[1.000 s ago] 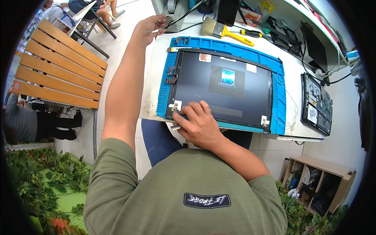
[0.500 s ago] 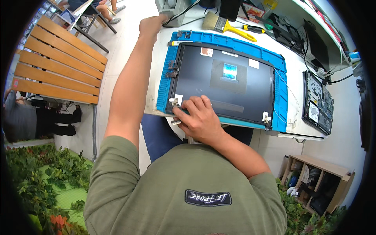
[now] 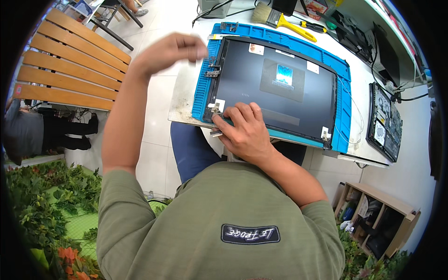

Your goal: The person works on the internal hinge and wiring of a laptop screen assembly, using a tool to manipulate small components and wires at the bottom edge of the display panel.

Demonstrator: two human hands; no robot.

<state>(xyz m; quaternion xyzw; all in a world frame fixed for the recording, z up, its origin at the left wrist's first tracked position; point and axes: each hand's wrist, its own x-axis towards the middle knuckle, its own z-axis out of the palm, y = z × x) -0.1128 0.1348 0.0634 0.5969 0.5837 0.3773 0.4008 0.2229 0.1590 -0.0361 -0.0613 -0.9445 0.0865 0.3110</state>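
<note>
On the white workbench (image 3: 186, 100), a laptop lid panel (image 3: 275, 88) lies flat on the blue mat (image 3: 343, 116). My right hand (image 3: 247, 133) presses open-fingered on its near hinge corner; my left hand (image 3: 170, 51) hovers loosely curled, empty. It seems thin, light, flexible; I'd grip its edges.

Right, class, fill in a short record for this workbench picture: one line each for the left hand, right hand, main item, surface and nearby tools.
Left hand: left hand raised in the air, fingers curled, blurred; whether it holds anything cannot be told
Right hand: right hand resting on the near left corner of the panel
Main item: dark rectangular laptop lid panel, lying flat
Surface: blue rubber work mat on a white table
Nearby tools: yellow-handled brush, yellow-handled screwdriver
</note>
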